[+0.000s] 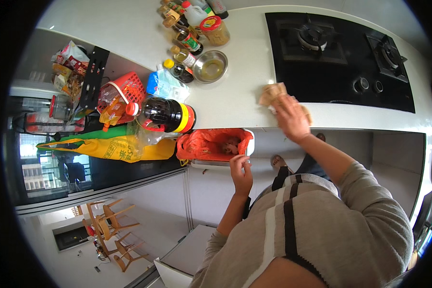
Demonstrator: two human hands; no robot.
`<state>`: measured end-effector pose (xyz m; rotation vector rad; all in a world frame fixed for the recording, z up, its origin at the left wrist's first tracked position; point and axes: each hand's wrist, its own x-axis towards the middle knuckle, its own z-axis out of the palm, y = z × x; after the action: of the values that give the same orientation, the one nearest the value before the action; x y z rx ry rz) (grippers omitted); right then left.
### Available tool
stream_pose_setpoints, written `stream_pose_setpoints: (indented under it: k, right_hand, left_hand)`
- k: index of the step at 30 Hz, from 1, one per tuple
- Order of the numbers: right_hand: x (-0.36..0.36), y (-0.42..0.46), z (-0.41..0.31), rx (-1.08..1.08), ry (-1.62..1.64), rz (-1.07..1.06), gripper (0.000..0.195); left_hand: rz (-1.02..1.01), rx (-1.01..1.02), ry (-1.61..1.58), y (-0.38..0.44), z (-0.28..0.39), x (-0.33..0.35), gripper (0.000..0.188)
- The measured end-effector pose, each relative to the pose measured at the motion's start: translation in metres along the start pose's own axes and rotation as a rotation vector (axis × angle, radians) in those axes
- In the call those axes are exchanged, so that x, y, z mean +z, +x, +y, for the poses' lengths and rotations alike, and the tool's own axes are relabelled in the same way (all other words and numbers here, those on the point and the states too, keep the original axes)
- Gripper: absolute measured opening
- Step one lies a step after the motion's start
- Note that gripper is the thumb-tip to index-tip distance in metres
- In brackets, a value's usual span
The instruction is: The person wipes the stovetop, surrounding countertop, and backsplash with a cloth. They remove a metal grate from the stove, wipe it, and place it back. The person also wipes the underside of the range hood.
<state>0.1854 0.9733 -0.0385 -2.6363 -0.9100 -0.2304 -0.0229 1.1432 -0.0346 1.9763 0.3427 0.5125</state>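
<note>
My right hand [292, 117] lies over a crumpled beige cloth [273, 93], holding it against the pale countertop [237, 97]. The cloth is beside the near left corner of a black glass gas hob [331, 79]. Part of it shows past my fingertips and another part beside my knuckles. My left hand [242, 169], with loosely bent fingers and nothing visible in them, is near the rim of a waste bin [251, 142] lined with a red plastic bag [201, 144]. Whether its fingertips touch the bin, I cannot tell.
On the counter stand a metal bowl [210, 67], a red-lidded jar [216, 31], several sauce bottles [187, 39] and, near its edge, a large dark bottle [169, 114]. Left are a red basket [131, 88] and a yellow bag [118, 147]. Wooden chairs [109, 219] stand farther away.
</note>
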Motion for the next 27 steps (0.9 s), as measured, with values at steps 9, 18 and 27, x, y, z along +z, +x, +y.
stream_pose_setpoints:
  k: [9,18,27]
  right_hand:
    - [0.076,0.077,-0.157,-0.490,0.425,-0.203,0.046]
    - [-0.002,0.049,-0.135,0.100,1.497,-0.450,0.022]
    - [-0.078,-0.026,0.121,0.304,0.060,0.334,0.047]
  left_hand:
    - [0.166,-0.136,0.084,-0.047,0.007,-0.040,0.021]
    - [0.116,-0.050,0.072,-0.038,-0.010,-0.014,0.018]
    - [-0.202,0.176,-0.024,0.035,0.017,0.066,0.015]
